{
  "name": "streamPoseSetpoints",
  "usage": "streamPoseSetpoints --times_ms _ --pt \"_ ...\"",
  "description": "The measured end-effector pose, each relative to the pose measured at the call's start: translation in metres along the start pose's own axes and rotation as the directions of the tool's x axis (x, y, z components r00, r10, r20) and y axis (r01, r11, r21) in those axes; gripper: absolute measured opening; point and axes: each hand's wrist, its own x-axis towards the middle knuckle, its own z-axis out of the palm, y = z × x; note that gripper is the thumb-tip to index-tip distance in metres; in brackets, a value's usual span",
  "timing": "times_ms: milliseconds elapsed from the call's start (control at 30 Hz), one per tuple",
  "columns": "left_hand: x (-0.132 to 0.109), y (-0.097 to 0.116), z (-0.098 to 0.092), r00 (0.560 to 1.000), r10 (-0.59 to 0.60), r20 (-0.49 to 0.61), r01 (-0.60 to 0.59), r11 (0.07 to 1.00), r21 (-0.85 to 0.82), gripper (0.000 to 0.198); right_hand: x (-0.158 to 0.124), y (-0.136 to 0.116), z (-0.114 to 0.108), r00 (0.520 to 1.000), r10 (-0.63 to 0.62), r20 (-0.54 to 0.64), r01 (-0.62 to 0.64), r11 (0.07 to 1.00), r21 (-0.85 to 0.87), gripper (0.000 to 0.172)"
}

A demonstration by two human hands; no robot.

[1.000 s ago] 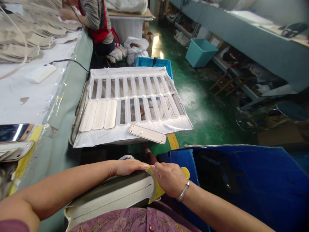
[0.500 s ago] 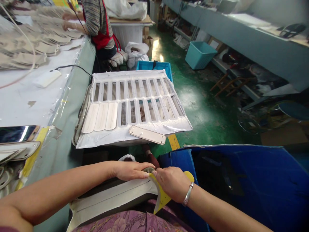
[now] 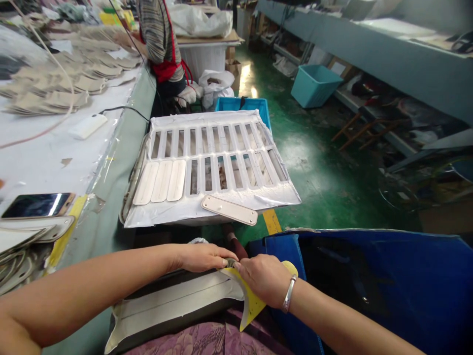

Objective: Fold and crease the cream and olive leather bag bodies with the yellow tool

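Moved at one end, the long pale piece point(image 3: 177, 301) lay in front of the person. The yellow piece point(image 3: 253, 304) dipped lower, so that end seemed more bent. Right hand point(image 3: 266, 279) pinched yellow; left hand point(image 3: 201, 257) gripped the gray edge point(image 3: 231, 263).

Two bare hands, left hand point(image 3: 205, 257) and right hand point(image 3: 265, 279); forearms bare too, left at 8 o'clock, right at 4. Bangle point(image 3: 289, 294) on the right wrist, 5 o'clock in view: silver-coloured, shiny, slim band, looks wider toward its lower end. Top point(image 3: 201, 339) at 6 o'clock: mauve-purple cloth, floral/leafy print, tone on tone. Vertical seam point(image 3: 225, 337) near its middle. Finer print detail too soft to read.
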Motion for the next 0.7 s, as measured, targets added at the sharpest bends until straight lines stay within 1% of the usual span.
streamPoseSetpoints --times_ms 67,167,200,233,267,300,333,367,400,433,467,500,533,600,700 --pt "0.002 0.004 0.007 0.999 -0.015 -0.05 0.016 1.0 0.019 0.041 -0.002 0.001 -0.001 1.0 0.012 -0.013 -0.012 1.0 -0.01 0.04" --pt "0.004 0.01 0.019 0.987 -0.054 -0.152 0.065 0.995 0.069 0.042 -0.007 0.011 -0.007 0.999 -0.037 -0.02 0.037 0.999 0.021 0.04" --pt "0.004 0.011 0.022 0.981 -0.067 -0.18 0.082 0.993 0.079 0.042 -0.008 0.017 -0.01 0.998 -0.064 -0.023 0.066 0.994 0.081 0.041" --pt "0.003 0.012 0.023 0.979 -0.068 -0.194 0.085 0.993 0.079 0.043 -0.01 0.022 -0.013 0.996 -0.084 -0.034 0.089 0.979 0.182 0.043" --pt "0.001 0.012 0.023 0.98 -0.064 -0.189 0.078 0.995 0.067 0.043 -0.011 0.028 -0.016 0.995 -0.09 -0.047 0.1 0.941 0.322 0.045" --pt "-0.002 0.012 0.021 0.984 -0.06 -0.169 0.068 0.997 0.043 0.043 -0.011 0.032 -0.019 0.995 -0.079 -0.058 0.097 0.867 0.489 0.047" --pt "-0.006 0.012 0.019 0.988 -0.059 -0.14 0.061 0.998 0.013 0.044 -0.01 0.035 -0.022 0.996 -0.063 -0.07 0.094 0.747 0.659 0.05" --pt "-0.01 0.012 0.016 0.992 -0.061 -0.109 0.06 0.998 -0.016 0.046 -0.01 0.036 -0.024 0.995 -0.045 -0.09 0.099 0.586 0.804 0.051" --pt "-0.014 0.011 0.014 0.994 -0.065 -0.087 0.062 0.997 -0.038 0.049 -0.008 0.034 -0.027 0.992 -0.022 -0.122 0.12 0.405 0.907 0.051" --pt "-0.017 0.009 0.011 0.994 -0.071 -0.078 0.067 0.996 -0.052 0.051 -0.006 0.03 -0.03 0.986 0.008 -0.164 0.158 0.233 0.96 0.05" --pt "-0.019 0.007 0.009 0.994 -0.07 -0.082 0.066 0.996 -0.056 0.053 -0.003 0.024 -0.032 0.976 0.04 -0.213 0.208 0.092 0.974 0.048" --pt "-0.02 0.005 0.008 0.994 -0.058 -0.092 0.053 0.997 -0.049 0.053 0.0 0.017 -0.035 0.963 0.068 -0.261 0.262 -0.01 0.965 0.046" --pt "-0.02 0.004 0.008 0.994 -0.039 -0.105 0.035 0.999 -0.04 0.051 0.005 0.008 -0.036 0.949 0.079 -0.305 0.311 -0.081 0.947 0.045" --pt "-0.019 0.0 0.01 0.992 0.001 -0.126 -0.005 0.999 -0.034 0.045 0.017 -0.008 -0.037 0.931 0.054 -0.36 0.364 -0.177 0.915 0.043" --pt "-0.015 -0.004 0.014 0.987 0.015 -0.16 -0.021 0.999 -0.042 0.035 0.038 -0.023 -0.032 0.925 -0.05 -0.377 0.345 -0.309 0.886 0.044"
